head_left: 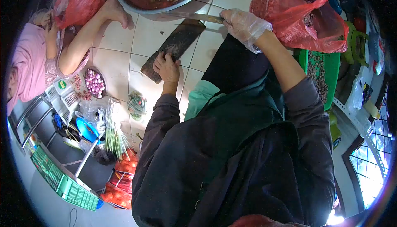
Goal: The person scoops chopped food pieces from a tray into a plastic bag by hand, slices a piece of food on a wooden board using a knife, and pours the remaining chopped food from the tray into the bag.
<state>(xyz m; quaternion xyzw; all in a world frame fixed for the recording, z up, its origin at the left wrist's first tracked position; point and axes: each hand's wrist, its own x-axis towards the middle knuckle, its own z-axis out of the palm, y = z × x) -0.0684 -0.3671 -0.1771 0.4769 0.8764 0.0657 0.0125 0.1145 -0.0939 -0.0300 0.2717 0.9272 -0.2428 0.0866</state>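
The floor [115, 41] is pale-tiled, the gridded window [374, 156] bright.

Strong white light burns out the window [374, 165], off to the right of and behind the right hand [237, 22], with glare and a coloured flare near the lens rim. The floor tiles [113, 41] left of the left hand [166, 67] are well lit, almost washed out in patches, while the dark clothing [248, 161] behind both hands loses detail in shade. Small highlights glint on the plastic glove [255, 33]. Wide-lens distortion bends lines far from the hands, and the corners fall black.
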